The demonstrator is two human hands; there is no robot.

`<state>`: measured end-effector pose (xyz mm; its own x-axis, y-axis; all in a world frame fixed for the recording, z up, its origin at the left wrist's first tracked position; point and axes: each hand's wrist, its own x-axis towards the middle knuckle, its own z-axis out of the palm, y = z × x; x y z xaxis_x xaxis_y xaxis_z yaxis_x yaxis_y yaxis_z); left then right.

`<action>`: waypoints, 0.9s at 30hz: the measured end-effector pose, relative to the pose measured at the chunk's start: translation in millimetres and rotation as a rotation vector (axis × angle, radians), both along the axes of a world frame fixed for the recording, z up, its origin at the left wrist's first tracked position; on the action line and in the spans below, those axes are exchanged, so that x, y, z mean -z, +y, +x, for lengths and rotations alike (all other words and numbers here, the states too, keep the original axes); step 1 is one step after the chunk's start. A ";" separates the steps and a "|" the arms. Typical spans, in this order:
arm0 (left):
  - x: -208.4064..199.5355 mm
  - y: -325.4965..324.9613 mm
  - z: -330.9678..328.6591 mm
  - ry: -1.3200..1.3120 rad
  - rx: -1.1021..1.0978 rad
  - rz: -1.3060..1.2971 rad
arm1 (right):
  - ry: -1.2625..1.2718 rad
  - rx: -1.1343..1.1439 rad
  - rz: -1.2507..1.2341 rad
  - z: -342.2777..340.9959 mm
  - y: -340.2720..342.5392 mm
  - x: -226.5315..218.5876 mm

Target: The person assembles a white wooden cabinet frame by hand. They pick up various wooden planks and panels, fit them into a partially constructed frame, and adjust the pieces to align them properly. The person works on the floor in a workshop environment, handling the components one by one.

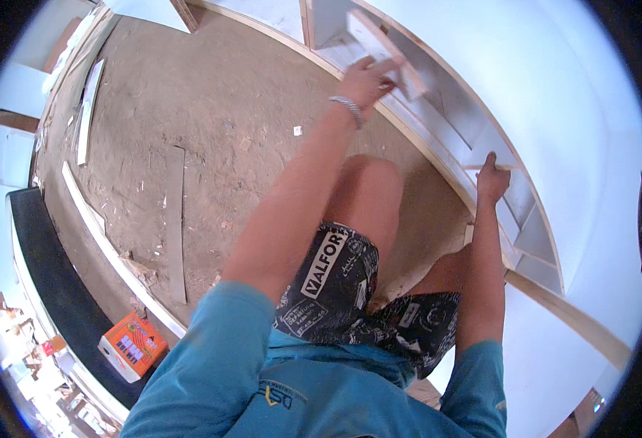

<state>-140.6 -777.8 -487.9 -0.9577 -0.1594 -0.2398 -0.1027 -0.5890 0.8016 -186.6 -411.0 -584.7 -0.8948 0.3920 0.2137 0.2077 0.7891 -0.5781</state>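
Note:
My left hand (368,82), with a pale bracelet at the wrist, is closed on a white board (388,52) with a raw wood edge. The board stands tilted in the opening of a long white cabinet frame (448,62), and hand and board are slightly blurred. Further right, my right hand (491,181) grips the edge of a thin white divider (529,175) inside the same frame, its thumb pointing up. Several compartments show between the dividers. The fingers of the right hand are partly hidden behind its back.
Brown dirt floor (211,109) with scraps lies to the left. A flat strip (176,226) and long white strips (120,255) rest on it. An orange and white box (135,344) sits on a black surface (51,248). White panels (576,350) stand at the right.

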 end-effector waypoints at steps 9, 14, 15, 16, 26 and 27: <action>-3.2 70.9 -32.4 0.046 -0.308 0.164 | -0.064 -0.019 -0.067 10.5 0.1 -14.2; -1.2 86.0 -54.6 0.099 -0.449 0.520 | -0.026 0.005 -0.247 16.6 -22.8 -28.3; -2.2 89.9 -58.7 0.105 -0.447 0.607 | -0.011 0.012 -0.269 17.3 -20.8 -26.8; 0.1 91.3 -58.3 0.146 -0.417 0.630 | 0.004 0.018 -0.290 20.0 -18.5 -24.9; 9.2 82.4 -65.2 0.319 -0.329 0.696 | -0.100 0.018 -0.363 19.0 -22.9 -38.6; 10.9 82.0 -66.6 0.337 -0.326 0.708 | -0.088 0.006 -0.365 19.1 -22.1 -38.0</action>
<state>-207.2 -695.9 -498.8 -0.9281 -0.3595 -0.0970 0.3373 -0.9221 0.1899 -167.5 -433.1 -546.7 -0.9008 0.4338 -0.0190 0.2736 0.5331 -0.8006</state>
